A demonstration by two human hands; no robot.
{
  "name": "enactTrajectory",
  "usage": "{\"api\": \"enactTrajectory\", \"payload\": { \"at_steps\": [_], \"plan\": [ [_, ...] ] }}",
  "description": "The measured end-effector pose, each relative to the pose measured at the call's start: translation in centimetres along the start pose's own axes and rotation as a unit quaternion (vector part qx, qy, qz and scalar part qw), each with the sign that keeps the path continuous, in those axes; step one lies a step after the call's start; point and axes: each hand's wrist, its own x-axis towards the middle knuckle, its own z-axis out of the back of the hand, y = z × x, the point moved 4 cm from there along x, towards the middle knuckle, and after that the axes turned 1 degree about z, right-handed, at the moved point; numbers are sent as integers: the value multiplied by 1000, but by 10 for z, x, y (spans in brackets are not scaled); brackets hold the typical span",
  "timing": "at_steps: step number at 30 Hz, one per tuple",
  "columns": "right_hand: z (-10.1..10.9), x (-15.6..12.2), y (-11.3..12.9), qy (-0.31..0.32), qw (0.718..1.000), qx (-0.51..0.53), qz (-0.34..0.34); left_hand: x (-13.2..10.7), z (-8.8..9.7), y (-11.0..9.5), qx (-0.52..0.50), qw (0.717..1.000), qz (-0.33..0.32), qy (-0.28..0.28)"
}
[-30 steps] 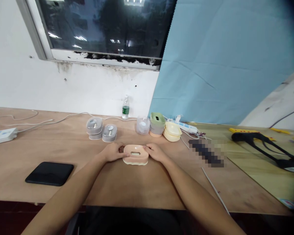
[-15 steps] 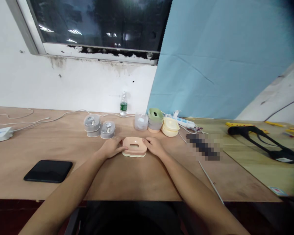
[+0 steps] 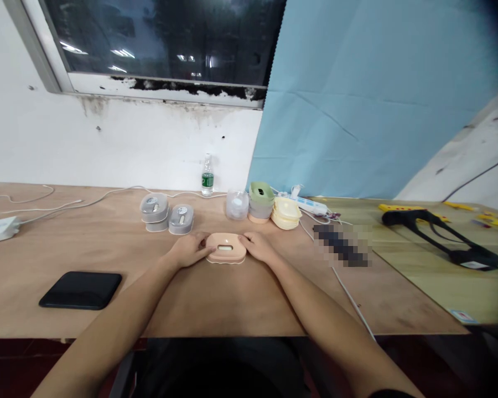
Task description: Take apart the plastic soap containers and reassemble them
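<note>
A peach soap dish (image 3: 226, 247) with a slot in its top sits on a pale yellow base on the wooden table (image 3: 216, 298). My left hand (image 3: 187, 250) grips its left end with fingers curled over the rim. My right hand (image 3: 259, 246) holds its right end the same way. Both forearms reach in from the bottom of the view.
Behind the dish stand two grey lidded boxes (image 3: 168, 213), a clear box (image 3: 237, 204), a green and grey stack (image 3: 261, 201) and a yellow stack (image 3: 286, 213). A water bottle (image 3: 207, 176) is by the wall. A black tablet (image 3: 81, 289) lies left; cables and power strips (image 3: 311, 207) lie around.
The peach top now sits lower on its yellow base, which hardly shows. Both hands have stayed on the dish's ends. The view has shifted slightly.
</note>
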Motion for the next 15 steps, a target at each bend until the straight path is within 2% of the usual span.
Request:
{"api": "enactTrajectory", "payload": {
  "at_steps": [10, 12, 15],
  "plan": [
    [-6, 3, -4, 9, 999, -22, -22, 1, -4, 6, 9, 1000, 13, 3],
    [-4, 3, -4, -24, 999, -37, -32, 1, -4, 6, 8, 1000, 7, 5],
    [8, 8, 1, -111, 991, -56, -40, 2, -3, 7, 7, 1000, -2, 5]
  ]
}}
